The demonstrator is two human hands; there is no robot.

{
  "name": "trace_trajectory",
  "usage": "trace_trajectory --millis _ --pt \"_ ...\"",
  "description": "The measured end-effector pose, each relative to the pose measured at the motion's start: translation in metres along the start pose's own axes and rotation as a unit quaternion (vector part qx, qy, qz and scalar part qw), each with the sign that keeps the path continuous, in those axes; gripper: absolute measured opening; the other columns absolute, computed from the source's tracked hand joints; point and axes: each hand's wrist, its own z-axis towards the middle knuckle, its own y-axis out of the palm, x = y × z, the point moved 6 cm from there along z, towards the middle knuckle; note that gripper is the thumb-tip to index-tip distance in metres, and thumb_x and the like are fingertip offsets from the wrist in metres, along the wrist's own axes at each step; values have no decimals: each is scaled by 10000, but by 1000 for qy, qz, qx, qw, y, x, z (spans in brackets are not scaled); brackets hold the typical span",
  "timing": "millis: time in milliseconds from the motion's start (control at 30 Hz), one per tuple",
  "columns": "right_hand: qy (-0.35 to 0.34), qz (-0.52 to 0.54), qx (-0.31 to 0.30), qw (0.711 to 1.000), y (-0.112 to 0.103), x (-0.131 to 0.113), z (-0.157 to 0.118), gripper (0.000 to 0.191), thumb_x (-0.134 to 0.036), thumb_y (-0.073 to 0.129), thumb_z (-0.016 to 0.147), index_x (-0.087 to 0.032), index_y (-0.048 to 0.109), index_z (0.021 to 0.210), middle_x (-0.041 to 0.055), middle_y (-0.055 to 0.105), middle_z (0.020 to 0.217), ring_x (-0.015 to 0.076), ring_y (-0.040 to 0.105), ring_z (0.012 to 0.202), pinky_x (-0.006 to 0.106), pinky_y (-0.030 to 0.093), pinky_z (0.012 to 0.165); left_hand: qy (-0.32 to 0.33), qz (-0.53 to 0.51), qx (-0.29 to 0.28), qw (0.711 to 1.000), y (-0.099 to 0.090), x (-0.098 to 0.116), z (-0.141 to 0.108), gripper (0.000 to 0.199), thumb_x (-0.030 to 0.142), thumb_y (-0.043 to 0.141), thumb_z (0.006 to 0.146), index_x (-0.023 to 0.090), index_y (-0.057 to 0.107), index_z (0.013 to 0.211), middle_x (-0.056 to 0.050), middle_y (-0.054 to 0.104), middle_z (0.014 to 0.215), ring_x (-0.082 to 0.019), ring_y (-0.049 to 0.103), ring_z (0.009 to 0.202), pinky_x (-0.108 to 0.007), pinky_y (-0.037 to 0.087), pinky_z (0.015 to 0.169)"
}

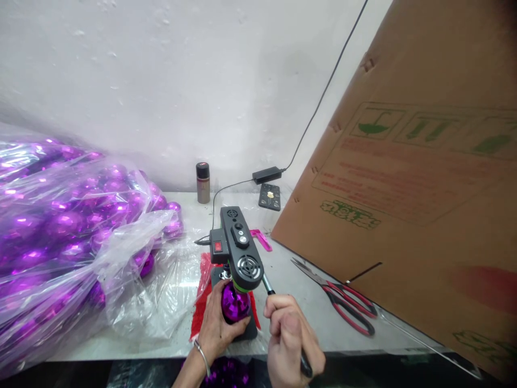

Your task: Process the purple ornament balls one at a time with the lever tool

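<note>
A shiny purple ball ornament (235, 303) sits in the grip of my left hand (216, 320), fingers and thumb curled round its sides. The ball is directly under the head of a black bench machine (242, 245) with a red switch, and its top meets or nearly meets a green-edged part there. My right hand (293, 339) is closed around the black-handled lever (270, 285) at the machine's right side; the handle's end pokes out below my fist. Under the machine's dark base lies a red cloth (197, 318).
Purple balls (68, 221) fill a clear plastic bag on the left. A large cardboard box (404, 188) leans at the right, beside red-and-black scissors (347, 302). Behind are a dark-capped bottle (203, 186), a power adapter (267, 174) and a black card (269, 197).
</note>
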Motion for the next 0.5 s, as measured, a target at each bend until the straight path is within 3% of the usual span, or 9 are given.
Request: trace_trajectory --millis 500 --pt "-12 -26 -32 999 1 2 2 464 -274 471 1185 -239 499 723 -43 525 629 131 604 588 267 417 548 4 -14 -3 1000 -1 3 1 818 358 925 674 217 639 1427 -141 790 1344 -399 769 1259 -610 609 1136"
